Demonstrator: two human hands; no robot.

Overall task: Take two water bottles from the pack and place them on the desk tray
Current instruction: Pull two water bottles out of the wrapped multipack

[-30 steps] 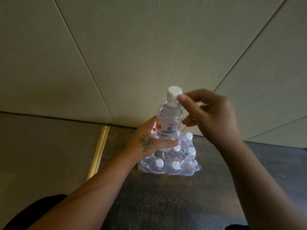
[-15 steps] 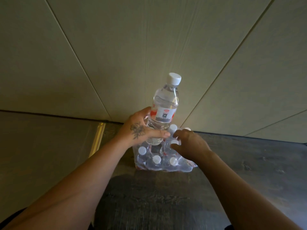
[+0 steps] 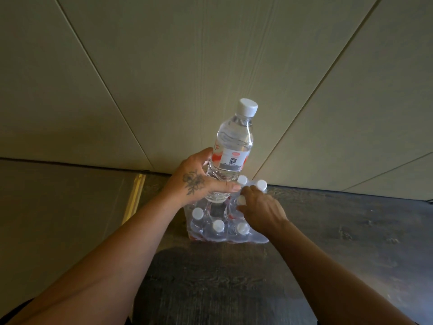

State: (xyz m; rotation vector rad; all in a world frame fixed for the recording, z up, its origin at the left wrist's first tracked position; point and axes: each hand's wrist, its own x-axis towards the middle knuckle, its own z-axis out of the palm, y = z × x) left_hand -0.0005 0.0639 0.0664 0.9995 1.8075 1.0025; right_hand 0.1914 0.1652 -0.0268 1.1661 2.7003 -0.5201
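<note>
**One bottle out, second under the fingers**

The left hand (image 3: 196, 181) is wrapped around the lower body of the first water bottle (image 3: 233, 148), held clear above the pack (image 3: 225, 224) and tilted slightly right. The right hand (image 3: 260, 211) reaches palm-down into the pack's far side, fingers curled at a capped bottle (image 3: 241, 200) — whether they have closed on it is hard to tell. The pack sits on the dark floor (image 3: 328, 254) against the wall (image 3: 210, 66). Next comes a firm pull to free that bottle from the wrap. No desk tray is in view.
</note>
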